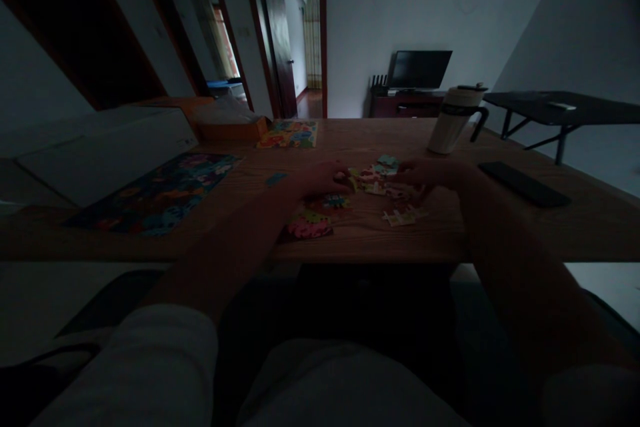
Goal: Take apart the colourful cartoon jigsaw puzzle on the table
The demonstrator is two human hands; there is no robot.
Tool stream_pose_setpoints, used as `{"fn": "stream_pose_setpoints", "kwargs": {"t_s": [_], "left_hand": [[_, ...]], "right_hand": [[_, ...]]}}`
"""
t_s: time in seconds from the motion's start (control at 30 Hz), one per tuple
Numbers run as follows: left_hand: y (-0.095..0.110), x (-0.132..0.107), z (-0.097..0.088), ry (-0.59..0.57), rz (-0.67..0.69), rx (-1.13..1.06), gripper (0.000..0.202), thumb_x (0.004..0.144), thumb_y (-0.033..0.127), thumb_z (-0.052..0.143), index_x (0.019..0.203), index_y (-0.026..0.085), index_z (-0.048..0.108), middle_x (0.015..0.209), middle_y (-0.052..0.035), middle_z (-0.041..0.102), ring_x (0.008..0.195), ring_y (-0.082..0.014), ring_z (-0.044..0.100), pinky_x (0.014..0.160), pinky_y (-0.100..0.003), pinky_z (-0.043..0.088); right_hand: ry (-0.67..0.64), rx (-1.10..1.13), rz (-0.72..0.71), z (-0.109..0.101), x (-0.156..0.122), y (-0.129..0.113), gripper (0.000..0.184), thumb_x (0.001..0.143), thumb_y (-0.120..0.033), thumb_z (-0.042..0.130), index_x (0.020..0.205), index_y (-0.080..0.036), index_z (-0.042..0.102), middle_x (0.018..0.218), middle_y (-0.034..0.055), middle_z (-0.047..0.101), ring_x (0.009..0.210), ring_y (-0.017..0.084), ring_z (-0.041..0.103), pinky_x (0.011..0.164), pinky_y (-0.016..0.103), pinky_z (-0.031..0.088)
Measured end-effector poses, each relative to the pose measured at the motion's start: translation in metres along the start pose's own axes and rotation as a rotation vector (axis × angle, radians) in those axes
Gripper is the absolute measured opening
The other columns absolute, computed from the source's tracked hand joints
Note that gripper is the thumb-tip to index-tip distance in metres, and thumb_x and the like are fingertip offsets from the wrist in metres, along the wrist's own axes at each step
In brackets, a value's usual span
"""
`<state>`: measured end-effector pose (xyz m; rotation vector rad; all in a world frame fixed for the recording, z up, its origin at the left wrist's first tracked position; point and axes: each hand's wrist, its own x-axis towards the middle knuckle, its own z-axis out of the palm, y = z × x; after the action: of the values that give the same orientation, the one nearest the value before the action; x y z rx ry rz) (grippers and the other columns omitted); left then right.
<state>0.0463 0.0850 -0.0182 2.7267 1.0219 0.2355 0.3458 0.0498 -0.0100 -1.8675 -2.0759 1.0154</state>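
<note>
Head view: dim room, wooden bench (500,227) across the frame.
Left hand (320,180): resting on the bench, fingers at the left edge of the puzzle cluster (375,180); grip too dark to tell.
Right hand (430,175): at the cluster's right edge, touching pieces; grip unclear.
Loose pieces (310,223): just nearer than the hands.
Puzzle board (160,190): flat, far left.
Mug (453,119): upright behind the right hand.
Phone (523,183): flat, right.

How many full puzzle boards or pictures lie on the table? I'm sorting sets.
2: a dark puzzle board at the table's left, and a bright puzzle picture at the far edge beside the orange box.
</note>
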Motion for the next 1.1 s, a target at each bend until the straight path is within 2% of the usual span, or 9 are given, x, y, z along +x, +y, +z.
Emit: {"fn": "stream_pose_setpoints", "kwargs": {"t_s": [0.13,0.23,0.3,0.43,0.5,0.67,0.8,0.97,1.1], "left_hand": [[0.033,0.000,0.007,-0.050,0.132,-0.035,0.061,0.080,0.055,0.082,0.133,0.030,0.069,0.141,-0.0060,0.063,0.126,-0.0292,0.057,0.107,-0.036,0.041],[0.060,0.003,0.018,-0.109,0.232,-0.001,0.056,0.079,0.062,0.080,0.119,0.024,0.073,0.126,-0.0092,0.069,0.112,-0.0286,0.062,0.097,-0.037,0.045],[0.068,0.006,0.025,-0.113,0.249,0.021,0.052,0.081,0.063,0.077,0.110,0.020,0.074,0.117,-0.0108,0.070,0.102,-0.0272,0.063,0.089,-0.036,0.047],[0.064,0.009,0.028,-0.088,0.188,0.043,0.043,0.084,0.059,0.072,0.100,0.019,0.073,0.103,-0.0100,0.071,0.091,-0.0259,0.064,0.081,-0.036,0.046],[0.059,0.009,0.026,-0.088,0.145,0.019,0.044,0.082,0.058,0.074,0.103,0.019,0.071,0.098,-0.0084,0.072,0.086,-0.0250,0.064,0.078,-0.036,0.045],[0.051,0.007,0.023,-0.092,0.105,-0.106,0.050,0.077,0.051,0.079,0.114,0.021,0.064,0.103,-0.0053,0.072,0.086,-0.0233,0.064,0.073,-0.033,0.045],[0.048,0.005,0.020,-0.102,0.107,-0.167,0.048,0.076,0.047,0.080,0.113,0.021,0.063,0.105,-0.0052,0.072,0.092,-0.0235,0.065,0.076,-0.032,0.046],[0.049,0.004,0.017,-0.105,0.128,-0.176,0.044,0.075,0.047,0.080,0.108,0.022,0.063,0.102,-0.0049,0.072,0.088,-0.0224,0.064,0.075,-0.033,0.047],[0.048,0.005,0.017,-0.119,0.141,-0.176,0.048,0.076,0.048,0.079,0.113,0.021,0.063,0.105,-0.0058,0.072,0.090,-0.0230,0.064,0.077,-0.034,0.047]], "right_hand": [[-0.017,0.078,-0.103,0.007,-0.004,-0.011,0.055,0.084,-0.066,0.072,0.117,-0.021,0.073,0.109,0.0136,0.076,0.091,0.028,0.071,0.063,0.034,0.063],[-0.025,0.128,-0.081,0.012,-0.004,-0.019,0.048,0.089,-0.061,0.068,0.120,-0.025,0.072,0.117,0.0112,0.075,0.096,0.028,0.071,0.065,0.033,0.063],[-0.017,0.158,-0.089,0.014,-0.004,-0.022,0.045,0.090,-0.059,0.068,0.121,-0.026,0.072,0.120,0.0106,0.074,0.099,0.028,0.070,0.066,0.032,0.063],[0.006,0.182,-0.125,0.016,-0.003,-0.023,0.046,0.091,-0.059,0.068,0.122,-0.026,0.071,0.113,0.0112,0.073,0.099,0.028,0.069,0.067,0.033,0.064],[0.004,0.180,-0.117,0.017,-0.002,-0.023,0.047,0.091,-0.061,0.067,0.122,-0.025,0.071,0.108,0.0108,0.073,0.096,0.026,0.069,0.068,0.033,0.064],[-0.002,0.255,-0.142,0.018,0.004,-0.019,0.045,0.092,-0.057,0.066,0.121,-0.024,0.069,0.104,0.0099,0.071,0.092,0.024,0.067,0.071,0.034,0.064],[0.057,0.273,-0.135,0.014,0.006,-0.015,0.044,0.094,-0.060,0.062,0.116,-0.022,0.069,0.089,0.0088,0.066,0.082,0.023,0.063,0.071,0.036,0.064],[0.079,0.300,-0.056,0.013,0.005,-0.021,0.040,0.095,-0.061,0.059,0.105,-0.024,0.069,0.087,0.0085,0.067,0.082,0.023,0.064,0.076,0.038,0.063],[0.074,0.335,-0.036,0.015,0.009,-0.022,0.040,0.098,-0.056,0.052,0.112,-0.020,0.065,0.082,0.0084,0.064,0.079,0.023,0.064,0.072,0.037,0.064]]}}
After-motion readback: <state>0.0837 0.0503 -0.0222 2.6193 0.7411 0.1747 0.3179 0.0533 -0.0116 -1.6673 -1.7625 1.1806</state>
